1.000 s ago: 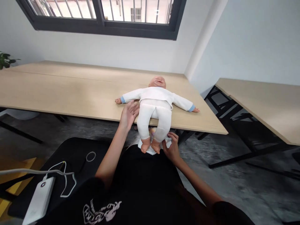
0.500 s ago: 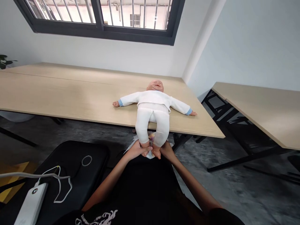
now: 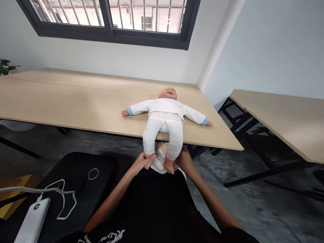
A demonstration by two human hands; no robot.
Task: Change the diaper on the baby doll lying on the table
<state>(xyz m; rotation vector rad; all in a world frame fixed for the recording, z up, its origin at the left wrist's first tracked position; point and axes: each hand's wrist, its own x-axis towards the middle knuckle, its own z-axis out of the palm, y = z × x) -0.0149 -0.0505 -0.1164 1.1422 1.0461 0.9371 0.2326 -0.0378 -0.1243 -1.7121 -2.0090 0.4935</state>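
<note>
A baby doll [image 3: 165, 116] in white clothes lies on its back on the wooden table [image 3: 76, 104], with its legs hanging over the front edge. My left hand [image 3: 144, 161] is closed round the doll's foot on the left side. My right hand [image 3: 186, 160] sits behind the doll's other calf, its fingers partly hidden and closed at the edge of a white printed diaper [image 3: 158, 162]. The diaper lies under the doll's feet, over my lap.
A black padded seat [image 3: 83, 175] at my left carries a white power bank [image 3: 32, 221], a white cable [image 3: 63, 199] and a bead bracelet [image 3: 92, 174]. A second wooden table [image 3: 283, 118] stands at the right. A window [image 3: 111, 17] is on the far wall.
My left hand left the doll's hip, dropped to its feet and now grips the left foot, pulling that leg outward. The diaper shows more between the legs.
</note>
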